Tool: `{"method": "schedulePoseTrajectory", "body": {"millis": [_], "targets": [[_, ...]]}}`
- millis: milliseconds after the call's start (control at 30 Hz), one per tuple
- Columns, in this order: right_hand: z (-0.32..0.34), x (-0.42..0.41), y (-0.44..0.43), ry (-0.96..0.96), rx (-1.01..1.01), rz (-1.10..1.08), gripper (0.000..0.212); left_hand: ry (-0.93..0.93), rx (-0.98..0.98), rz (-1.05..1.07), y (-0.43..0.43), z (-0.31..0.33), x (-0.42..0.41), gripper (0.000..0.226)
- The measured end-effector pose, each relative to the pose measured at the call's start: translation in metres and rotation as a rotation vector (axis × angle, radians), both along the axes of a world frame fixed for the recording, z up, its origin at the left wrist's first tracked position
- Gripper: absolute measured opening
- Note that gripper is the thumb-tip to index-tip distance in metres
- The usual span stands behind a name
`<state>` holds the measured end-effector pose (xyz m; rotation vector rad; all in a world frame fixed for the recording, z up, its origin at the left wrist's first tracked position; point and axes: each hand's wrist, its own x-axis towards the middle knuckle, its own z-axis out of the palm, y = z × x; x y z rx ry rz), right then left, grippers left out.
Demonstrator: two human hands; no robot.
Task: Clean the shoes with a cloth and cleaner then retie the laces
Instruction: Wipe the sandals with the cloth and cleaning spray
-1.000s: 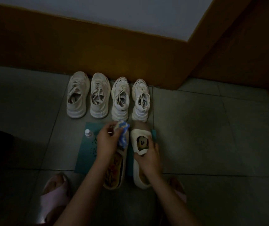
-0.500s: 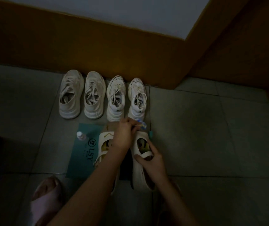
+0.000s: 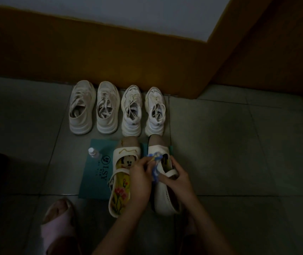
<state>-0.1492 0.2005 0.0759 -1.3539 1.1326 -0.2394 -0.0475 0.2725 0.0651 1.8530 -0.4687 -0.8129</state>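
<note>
Two white strap shoes with cartoon insoles lie on a teal mat (image 3: 93,179). My left hand (image 3: 140,178) grips a blue and white cloth (image 3: 155,167) against the right strap shoe (image 3: 162,196), over its opening. My right hand (image 3: 177,178) holds that shoe by its strap and side. The left strap shoe (image 3: 120,172) lies beside it, partly under my left forearm. A small clear cleaner bottle (image 3: 93,152) stands on the mat's left corner.
Two pairs of white lace-up sneakers (image 3: 116,109) stand in a row against the brown wall base (image 3: 110,57). My foot in a pink slipper (image 3: 58,227) is at the lower left. Grey floor tiles (image 3: 238,153) spread to the right.
My left hand with the cloth has drawn back from the right shoe's toe to its opening. The right hand has shifted its hold on the shoe.
</note>
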Motion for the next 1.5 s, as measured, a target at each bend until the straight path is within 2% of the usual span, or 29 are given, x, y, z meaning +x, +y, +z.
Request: {"method": "schedulePoseTrajectory", "body": {"millis": [100, 200, 400, 533, 767, 900, 1033, 1133, 1233, 1367, 1500], "targets": [[-0.002, -0.002, 0.0, 0.011, -0.003, -0.006, 0.073, -0.104, 0.056, 0.01, -0.011, 0.003, 0.022, 0.015], [-0.004, -0.003, 0.001, 0.018, -0.001, -0.022, 0.074, -0.331, 0.041, 0.024, -0.043, 0.009, 0.056, 0.016], [-0.006, -0.003, 0.001, 0.032, -0.018, -0.044, 0.074, -0.689, 0.128, -0.497, -0.086, 0.007, 0.072, 0.022], [-0.006, -0.001, 0.002, 0.01, -0.019, -0.083, 0.068, -0.748, 0.071, -0.596, -0.073, 0.002, 0.071, 0.024], [-0.007, 0.002, 0.004, -0.013, -0.066, -0.086, 0.061, -0.722, 0.017, -0.543, -0.043, 0.0, 0.055, 0.023], [-0.007, 0.001, 0.006, -0.022, -0.078, -0.083, 0.058, -0.592, 0.062, -0.417, -0.031, 0.0, 0.04, 0.023], [-0.006, 0.001, 0.007, -0.037, -0.065, -0.084, 0.058, -0.435, -0.029, -0.288, -0.017, 0.008, 0.025, 0.021], [-0.007, -0.001, 0.007, -0.035, -0.057, -0.075, 0.058, -0.336, 0.007, -0.189, -0.018, 0.015, 0.032, 0.016], [-0.009, -0.003, 0.007, -0.026, -0.027, -0.088, 0.062, -0.338, -0.022, -0.035, -0.037, 0.014, 0.056, 0.015], [-0.009, -0.004, 0.005, -0.027, -0.014, -0.08, 0.06, -0.383, -0.025, -0.116, -0.057, 0.011, 0.057, 0.017], [-0.01, -0.006, 0.003, -0.037, -0.001, -0.067, 0.059, -0.438, 0.012, -0.079, -0.042, -0.003, 0.039, 0.019]]}}
